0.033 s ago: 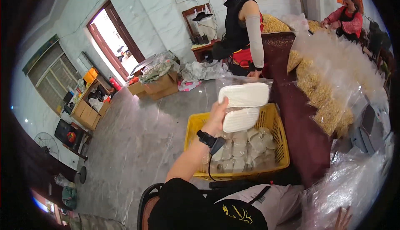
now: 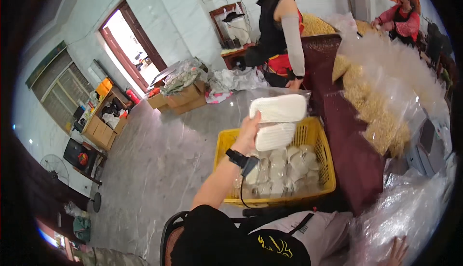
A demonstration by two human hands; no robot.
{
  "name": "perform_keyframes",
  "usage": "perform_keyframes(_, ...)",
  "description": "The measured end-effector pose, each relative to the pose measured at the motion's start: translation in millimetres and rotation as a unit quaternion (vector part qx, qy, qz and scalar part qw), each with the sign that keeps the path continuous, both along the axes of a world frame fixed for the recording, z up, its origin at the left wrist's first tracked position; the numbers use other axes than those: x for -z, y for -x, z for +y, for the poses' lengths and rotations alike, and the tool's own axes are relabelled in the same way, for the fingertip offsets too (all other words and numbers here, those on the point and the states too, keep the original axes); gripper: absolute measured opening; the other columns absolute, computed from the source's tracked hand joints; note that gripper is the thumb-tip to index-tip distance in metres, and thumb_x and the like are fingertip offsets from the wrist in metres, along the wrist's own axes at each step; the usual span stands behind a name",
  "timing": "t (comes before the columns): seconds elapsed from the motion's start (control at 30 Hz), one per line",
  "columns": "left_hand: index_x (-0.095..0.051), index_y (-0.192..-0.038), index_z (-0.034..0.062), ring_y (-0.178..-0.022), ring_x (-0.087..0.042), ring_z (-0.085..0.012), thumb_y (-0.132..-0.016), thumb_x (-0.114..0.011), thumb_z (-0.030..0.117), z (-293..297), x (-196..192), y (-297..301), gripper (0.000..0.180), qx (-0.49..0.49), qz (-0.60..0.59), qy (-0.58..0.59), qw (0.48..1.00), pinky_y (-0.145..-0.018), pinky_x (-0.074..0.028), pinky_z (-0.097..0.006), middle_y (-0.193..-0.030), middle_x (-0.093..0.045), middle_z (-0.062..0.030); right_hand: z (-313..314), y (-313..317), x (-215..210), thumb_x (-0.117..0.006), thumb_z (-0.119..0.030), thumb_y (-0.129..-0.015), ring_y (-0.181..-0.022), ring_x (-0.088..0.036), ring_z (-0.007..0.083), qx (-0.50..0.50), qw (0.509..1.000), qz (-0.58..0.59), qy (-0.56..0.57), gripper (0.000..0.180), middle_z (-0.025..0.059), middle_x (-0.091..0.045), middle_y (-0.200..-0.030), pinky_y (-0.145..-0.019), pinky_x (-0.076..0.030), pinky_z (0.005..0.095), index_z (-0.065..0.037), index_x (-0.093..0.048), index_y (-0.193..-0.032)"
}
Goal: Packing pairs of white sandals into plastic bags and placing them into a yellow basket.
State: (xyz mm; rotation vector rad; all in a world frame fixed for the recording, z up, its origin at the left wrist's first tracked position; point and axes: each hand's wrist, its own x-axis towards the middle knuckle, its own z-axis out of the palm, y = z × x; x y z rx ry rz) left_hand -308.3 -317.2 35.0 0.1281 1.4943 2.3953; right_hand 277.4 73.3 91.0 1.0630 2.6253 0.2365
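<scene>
The left hand (image 2: pixel 249 130) is raised above the yellow plastic crate (image 2: pixel 322 152), its fingers closed around the near end of a clear bag (image 2: pixel 279 119) that holds two white, flat, oblong soles stacked one above the other. The bag hangs over the crate's far-left corner, clear of the crate's contents, and a black wristband with a dangling cord (image 2: pixel 239 160) sits on the forearm just above the crate's left wall. Inside the crate lies a heap of more clear-bagged white pieces (image 2: pixel 284 169). Nothing has shifted from the earlier view: the hand grips the bag in the same spot over the crate, at the same tilt. The right hand (image 2: pixel 396 252) shows only as spread fingertips at the bottom edge, right of the crate, resting on crinkled clear plastic sheeting (image 2: pixel 410 208); it grasps nothing that can be seen. Beyond the crate's right wall runs a dark maroon table edge (image 2: pixel 347 136) piled with tan material under plastic. Behind the crate stands another person in a black top (image 2: pixel 277 29).
</scene>
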Motion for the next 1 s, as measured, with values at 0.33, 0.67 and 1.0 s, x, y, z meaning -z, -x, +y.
perform_keyframes(0.33, -0.057, -0.128, -0.0067, -0.100, -0.071, -0.0301, -0.107, -0.054, 0.031, -96, 85, 31, 0.043, -0.075, 0.015, 0.132, 0.988, -0.086, -0.060, -0.044, -0.116, -0.070, -0.0187, -6, 30, -5, -0.055, 0.006, -0.061, -0.155, -0.006, 0.0469, 0.089, 0.990, 0.030, 0.108, 0.109, 0.0061, -0.012, -0.172, -0.117, -0.018, 0.0689, -0.028, -0.028, -0.161)
perform_keyframes(0.67, -0.056, -0.133, -0.0027, -0.104, -0.070, -0.0280, -0.107, -0.052, 0.029, -97, 135, 12, 0.041, -0.038, -0.045, 0.185, 0.981, -0.090, -0.057, -0.043, -0.124, -0.067, -0.0142, -2, 19, -4, -0.050, 0.009, -0.062, -0.156, -0.006, 0.0456, 0.079, 0.990, 0.031, 0.116, 0.108, 0.0072, -0.012, -0.172, -0.121, -0.013, 0.0649, -0.025, -0.028, -0.162)
perform_keyframes(1.0, -0.048, -0.149, 0.0123, -0.118, -0.059, -0.0394, -0.089, -0.061, 0.006, 77, 213, -34, 0.061, 0.190, 0.314, 0.592, 0.717, -0.099, -0.052, -0.044, -0.133, -0.062, -0.0207, 4, 22, 3, -0.049, 0.007, -0.066, -0.156, -0.004, 0.0439, 0.080, 0.992, -0.008, 0.097, 0.103, 0.0133, -0.013, -0.171, -0.124, -0.007, 0.0600, -0.020, -0.025, -0.162)
